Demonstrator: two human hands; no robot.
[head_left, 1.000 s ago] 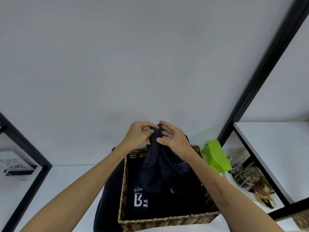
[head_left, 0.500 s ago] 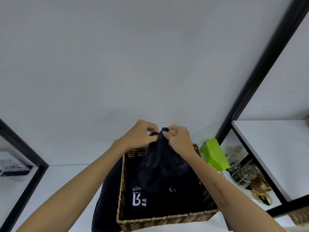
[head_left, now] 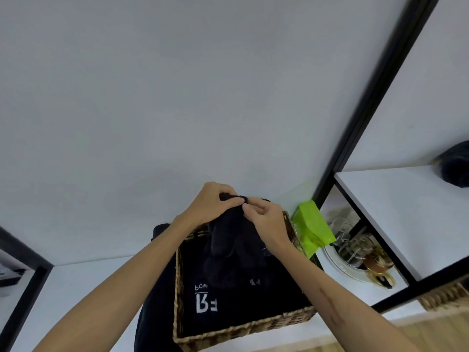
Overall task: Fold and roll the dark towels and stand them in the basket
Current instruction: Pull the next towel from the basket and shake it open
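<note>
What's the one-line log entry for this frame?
stage: lifting towel | left hand: grips dark towel top | right hand: pinches same top edge | towel: hangs over wicker basket | rolled: not yet

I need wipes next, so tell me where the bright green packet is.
The bright green packet sits right of the woven wicker basket, leaning at the black shelf post.

A white shelf (head_left: 83, 283) held a wicker basket (head_left: 243, 329), with a green box (head_left: 313, 228) and a glass plate (head_left: 337, 266) beside it.
</note>
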